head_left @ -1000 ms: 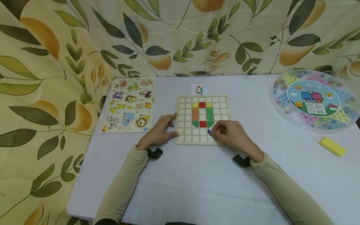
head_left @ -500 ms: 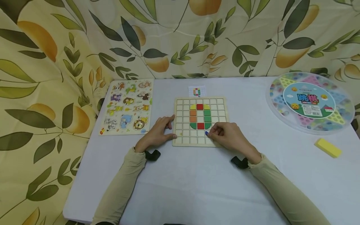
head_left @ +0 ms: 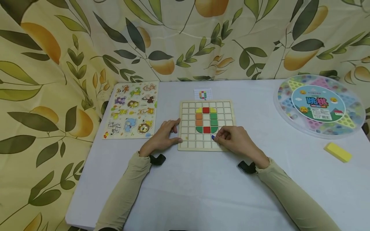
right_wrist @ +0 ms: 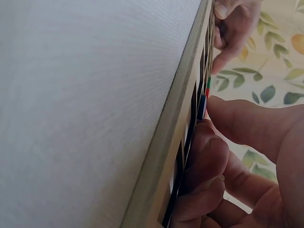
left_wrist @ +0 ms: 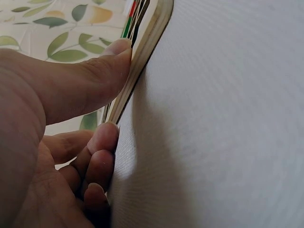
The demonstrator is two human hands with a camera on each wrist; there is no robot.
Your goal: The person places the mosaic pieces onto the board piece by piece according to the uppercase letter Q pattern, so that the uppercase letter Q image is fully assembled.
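A wooden grid board (head_left: pixel 188 147) lies flat on the table, with red, yellow, orange and green tiles (head_left: pixel 213 122) set in a ring in its cells. My left hand (head_left: pixel 162 135) touches the board's left edge with thumb and index finger spread apart; in the left wrist view the thumb (left_wrist: pixel 90 85) lies straight against that edge. Between the thumb and index finger of my right hand (head_left: pixel 235 138) a small blue tile (head_left: pixel 213 137) is pinched, just below the ring's lower right corner. In the right wrist view the blue tile (right_wrist: pixel 202 107) sits low at the board's surface, partly hidden by fingers.
A small card (head_left: pixel 203 94) with a coloured ring pattern lies behind the board. To the left is an animal puzzle board (head_left: pixel 121 122). A round Chinese checkers box (head_left: pixel 318 106) and a yellow block (head_left: pixel 337 152) lie on the right. A patterned curtain (head_left: pixel 185 38) stands behind the table.
The whole head view has shifted slightly. My right hand stays at the same cell with the blue tile, and my left hand stays at the board's edge.
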